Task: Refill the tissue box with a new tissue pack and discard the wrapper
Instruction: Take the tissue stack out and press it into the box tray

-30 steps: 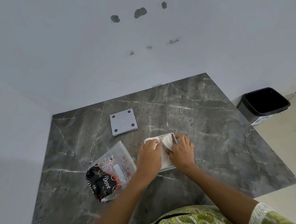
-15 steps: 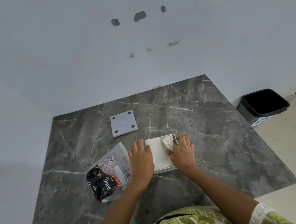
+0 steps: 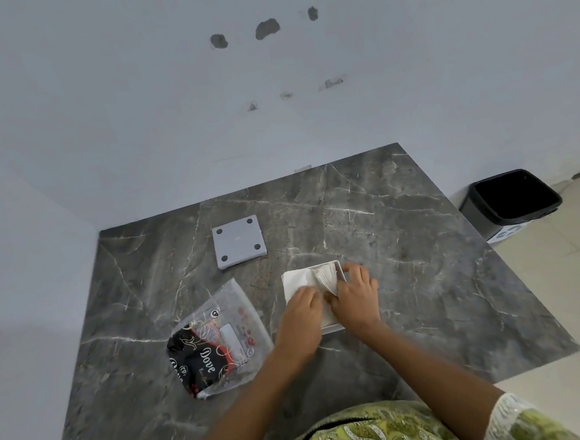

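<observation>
Both hands, left hand (image 3: 301, 310) and right hand (image 3: 355, 294), press the white folded tissue stack (image 3: 308, 280) into the open white rectangular tissue box (image 3: 340, 267), their grip closed on it; next, I judge, comes refitting the grey square lid (image 3: 239, 241) beyond the grip, then binning the clear printed plastic wrapper (image 3: 218, 338) left of it.

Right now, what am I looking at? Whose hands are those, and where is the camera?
The camera sits on a person's head and looks down, so the arms reach out from below. The left hand and right hand press on white tissues inside a white tissue box. The box sits on a grey marble table. Beside it lies the opened wrapper with "Dove" on it. Farther back lies a grey square panel with four dots, probably the box's removable bottom. A black bin waits on the floor to the right.
</observation>
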